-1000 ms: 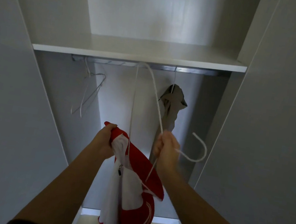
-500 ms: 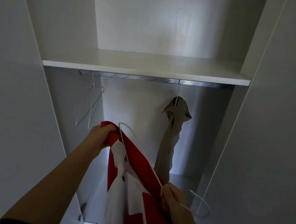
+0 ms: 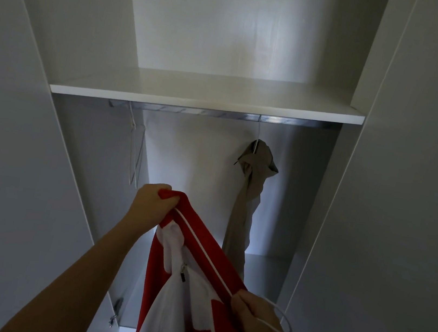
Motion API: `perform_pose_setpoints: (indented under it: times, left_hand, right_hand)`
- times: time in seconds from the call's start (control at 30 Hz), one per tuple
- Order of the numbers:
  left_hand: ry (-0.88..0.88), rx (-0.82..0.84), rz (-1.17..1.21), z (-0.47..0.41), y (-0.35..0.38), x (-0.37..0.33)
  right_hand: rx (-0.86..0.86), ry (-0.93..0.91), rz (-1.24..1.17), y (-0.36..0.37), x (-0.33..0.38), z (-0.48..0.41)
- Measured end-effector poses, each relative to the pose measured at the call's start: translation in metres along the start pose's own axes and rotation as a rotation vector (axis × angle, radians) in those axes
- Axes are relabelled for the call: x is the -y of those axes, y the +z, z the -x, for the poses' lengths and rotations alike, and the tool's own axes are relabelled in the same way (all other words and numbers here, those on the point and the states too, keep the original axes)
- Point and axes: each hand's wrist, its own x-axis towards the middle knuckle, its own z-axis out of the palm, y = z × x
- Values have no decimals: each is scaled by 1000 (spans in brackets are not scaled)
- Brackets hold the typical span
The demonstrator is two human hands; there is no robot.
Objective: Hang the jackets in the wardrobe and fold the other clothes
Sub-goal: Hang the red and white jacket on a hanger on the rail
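Left hand [image 3: 152, 201] pinches red jacket [image 3: 193, 236] at top edge | right hand [image 3: 250, 312] grips white hanger [image 3: 200, 245] lying along it | jacket hangs before wardrobe [image 3: 193, 103] | likely soft, light, slippery: hold by collar.

You've lowered your right hand [image 3: 251, 311], sliding the white hanger [image 3: 201, 248] (hook trailing) seemingly inside the red jacket [image 3: 213, 246].

No text, label or number can be read anywhere.
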Motion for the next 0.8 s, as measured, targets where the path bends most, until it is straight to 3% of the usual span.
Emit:
perform_pose_setpoints:
  times: [0.17,0.33,0.53,0.63,0.7,0.8]
  left_hand:
    - [134,23,-130,9,14,4]
    - [156,4,-191,15,25,14]
    - [208,-76,-238,3,19,18]
    - [310,32,-290,-5,21,6]
    - [269,26,-193,-7,23,4]
    - [-22,91,197,-7,25,16]
  right_hand:
    - [40,42,63,-1,-8,7]
    - [26,43,126,-11,-9,15]
    - [-142,-233,399,-44,16,9]
    - [19,-110,312,-66,42,-1]
    - [81,25,104,-80,59,-3]
    - [64,48,58,-97,82,-6]
